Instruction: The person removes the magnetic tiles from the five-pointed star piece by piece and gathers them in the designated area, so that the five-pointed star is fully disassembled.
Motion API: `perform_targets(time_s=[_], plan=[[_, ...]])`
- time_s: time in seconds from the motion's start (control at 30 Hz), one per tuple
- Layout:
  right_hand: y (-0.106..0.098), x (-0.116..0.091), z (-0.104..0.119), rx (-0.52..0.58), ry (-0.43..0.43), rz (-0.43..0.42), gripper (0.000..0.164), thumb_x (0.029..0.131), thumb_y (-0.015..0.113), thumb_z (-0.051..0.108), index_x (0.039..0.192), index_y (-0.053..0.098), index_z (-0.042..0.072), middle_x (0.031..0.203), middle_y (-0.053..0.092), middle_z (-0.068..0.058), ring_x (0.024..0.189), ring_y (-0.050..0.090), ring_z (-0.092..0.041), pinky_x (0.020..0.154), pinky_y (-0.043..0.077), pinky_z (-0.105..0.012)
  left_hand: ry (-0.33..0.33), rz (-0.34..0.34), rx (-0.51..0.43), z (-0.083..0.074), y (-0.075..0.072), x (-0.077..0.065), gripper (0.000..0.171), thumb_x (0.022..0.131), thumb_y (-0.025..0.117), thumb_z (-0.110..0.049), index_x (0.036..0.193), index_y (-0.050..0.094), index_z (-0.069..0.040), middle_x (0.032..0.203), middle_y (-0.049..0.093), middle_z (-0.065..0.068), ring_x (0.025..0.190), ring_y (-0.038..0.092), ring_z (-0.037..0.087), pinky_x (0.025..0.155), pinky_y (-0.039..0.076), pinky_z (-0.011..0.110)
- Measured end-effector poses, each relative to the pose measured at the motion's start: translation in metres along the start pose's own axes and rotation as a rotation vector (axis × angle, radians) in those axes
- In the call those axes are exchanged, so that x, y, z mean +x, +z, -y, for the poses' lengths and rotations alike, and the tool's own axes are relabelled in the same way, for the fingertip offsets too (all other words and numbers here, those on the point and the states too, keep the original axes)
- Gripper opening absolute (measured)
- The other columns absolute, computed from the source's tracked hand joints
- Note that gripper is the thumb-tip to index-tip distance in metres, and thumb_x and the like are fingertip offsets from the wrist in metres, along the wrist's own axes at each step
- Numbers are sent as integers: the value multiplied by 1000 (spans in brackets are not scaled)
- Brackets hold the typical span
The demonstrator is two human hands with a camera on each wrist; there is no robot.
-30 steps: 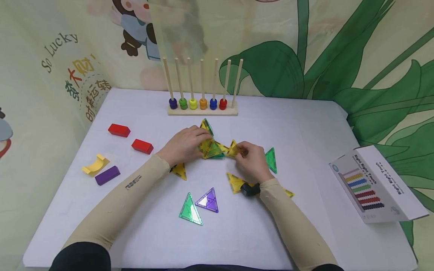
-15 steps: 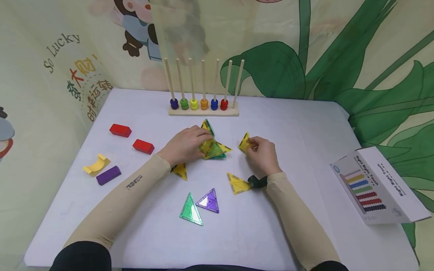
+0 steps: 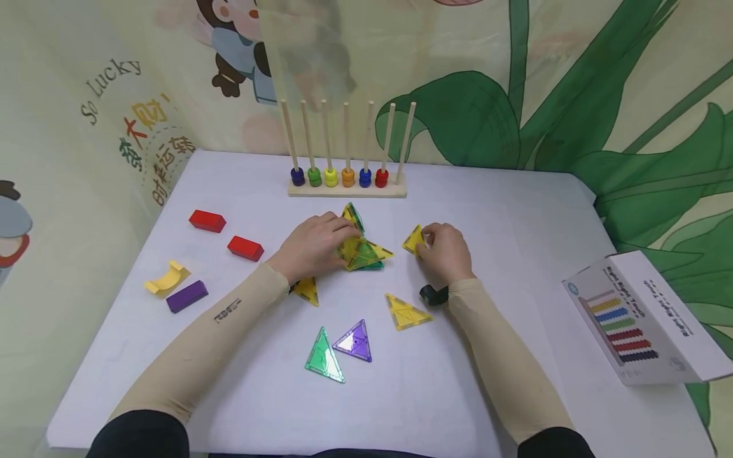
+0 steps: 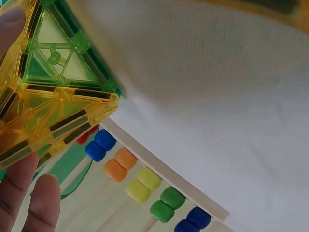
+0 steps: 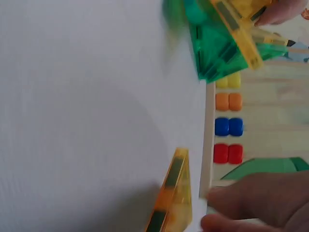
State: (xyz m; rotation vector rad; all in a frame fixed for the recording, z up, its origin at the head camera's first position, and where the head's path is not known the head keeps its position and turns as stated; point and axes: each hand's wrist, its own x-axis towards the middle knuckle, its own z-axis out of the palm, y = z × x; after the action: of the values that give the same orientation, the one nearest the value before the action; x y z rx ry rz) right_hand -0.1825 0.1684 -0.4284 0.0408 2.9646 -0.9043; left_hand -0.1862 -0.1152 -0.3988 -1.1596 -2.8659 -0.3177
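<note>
Tile cluster [image 3: 366, 254], yellow and green see-through triangles joined up, sits about mid-frame, and the left hand [image 3: 312, 248] has it gripped from its left side, thumb and fingers around it. Right hand [image 3: 449, 251] is a bit further right, fingertips right by a small yellow piece [image 3: 412, 242]. Honestly can't tell if it's pinched or let go, since the right wrist view shows a slim gap there that might just be the angle. Below that hand there's a yellow tile [image 3: 405, 313] lying flat, plus a yellow triangle [image 3: 308, 291] poking out by the left wrist. Lower centre: a green tile [image 3: 324, 357] just beside a purple tile [image 3: 355, 341]. Over on the left, two red blocks [image 3: 245, 248], a yellow arch [image 3: 167, 278] and a purple block [image 3: 187, 297]. Peg rack [image 3: 346, 190] with coloured beads stands top centre, printed box [image 3: 635, 318] at the right edge.
</note>
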Motion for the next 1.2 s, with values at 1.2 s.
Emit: perform_targets(time_s=[1.2], plan=[[18, -16, 22, 241, -124, 280, 32, 97, 73, 23, 127, 72, 12, 131, 72, -8, 120, 63, -27, 108, 50, -49, -17, -106, 46, -1, 9, -10, 58, 80, 92, -33, 130, 68, -14, 132, 69, 6, 117, 62, 27, 99, 56, 42]])
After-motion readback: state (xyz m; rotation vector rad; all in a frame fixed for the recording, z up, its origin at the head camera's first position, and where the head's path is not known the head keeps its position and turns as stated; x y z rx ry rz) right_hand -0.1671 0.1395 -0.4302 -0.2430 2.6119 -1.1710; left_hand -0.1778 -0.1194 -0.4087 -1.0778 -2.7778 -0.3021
